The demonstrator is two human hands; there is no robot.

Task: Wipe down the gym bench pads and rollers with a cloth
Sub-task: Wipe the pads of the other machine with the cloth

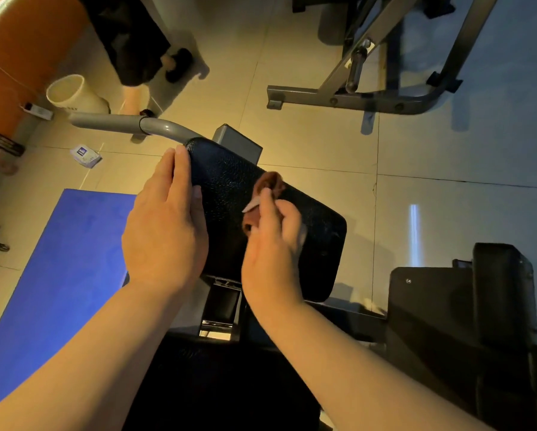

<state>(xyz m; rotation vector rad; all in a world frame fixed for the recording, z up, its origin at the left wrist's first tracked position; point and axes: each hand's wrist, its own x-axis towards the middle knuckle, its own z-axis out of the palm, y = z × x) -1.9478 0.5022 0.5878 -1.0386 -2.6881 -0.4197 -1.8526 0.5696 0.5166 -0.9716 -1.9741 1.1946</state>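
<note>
A: What does the pad look like?

B: The black pad sits mid-frame, grained vinyl, rounded corners, tilted from eleven o'clock toward five. A brown cloth lies bunched on its top face, with a pale tag showing at its edge.

A: And the hands?

B: The right hand is curled around the cloth, pressing it onto the pad. The left hand lies flat, fingers extended, against the pad's nine o'clock edge.

A: Around it?

B: A grey curved handle bar runs out at ten o'clock. A blue mat covers the floor at eight o'clock. A white bucket stands at eleven, a grey machine frame at one, and a black padded block at four.

A: Any writing?

B: A small white packet on the floor at ten has blue print, too small to read.
</note>
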